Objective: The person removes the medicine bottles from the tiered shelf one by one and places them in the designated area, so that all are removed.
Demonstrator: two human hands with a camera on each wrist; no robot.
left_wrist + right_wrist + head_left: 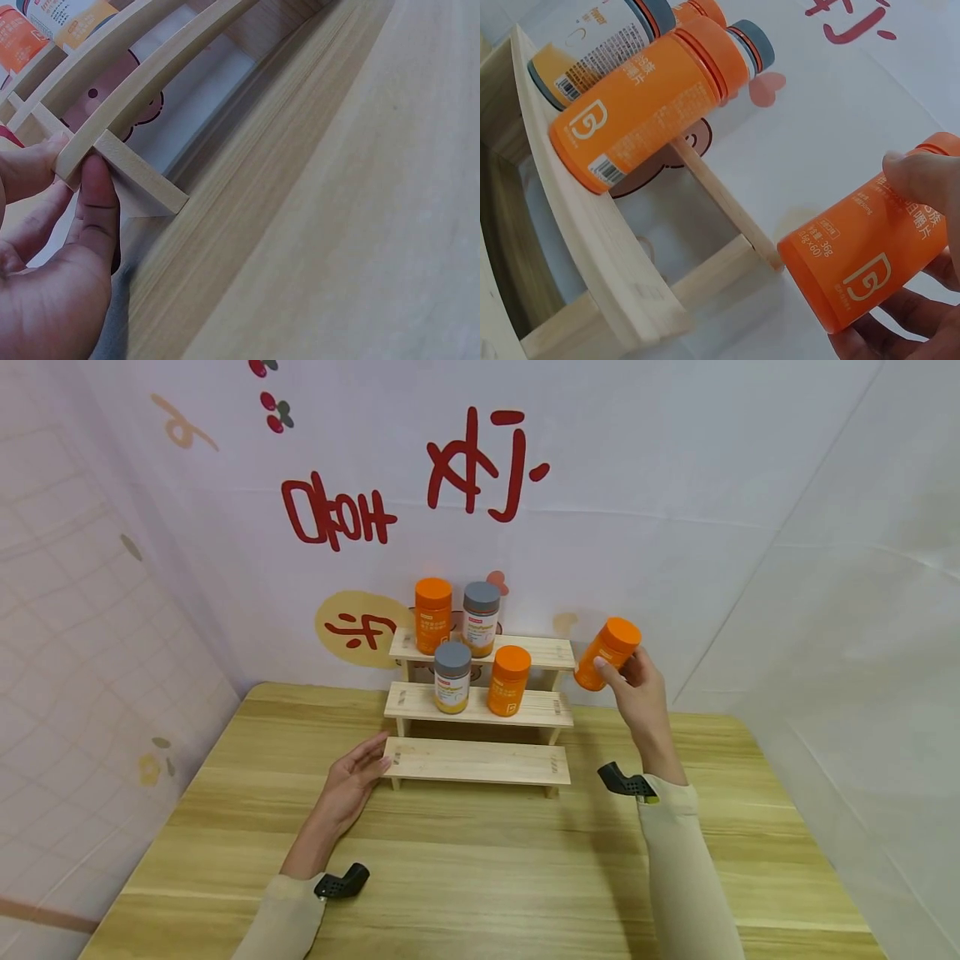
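The orange bottle (604, 657) tilts, gripped in your right hand (642, 695); your left hand (351, 788) pinches the shelf (477, 761). Four more bottles (509, 683) occupy its upper tiers (538, 650).

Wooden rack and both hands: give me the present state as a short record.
top tier: upper orange jar left, upper gray-lidded jar right
middle tier: lower gray-lidded jar left, lower orange jar right
standing: all four of those upright
left hand: pinches bottom tier at its left end
right hand: grips fifth jar, orange, tilted, beside top tier's right end
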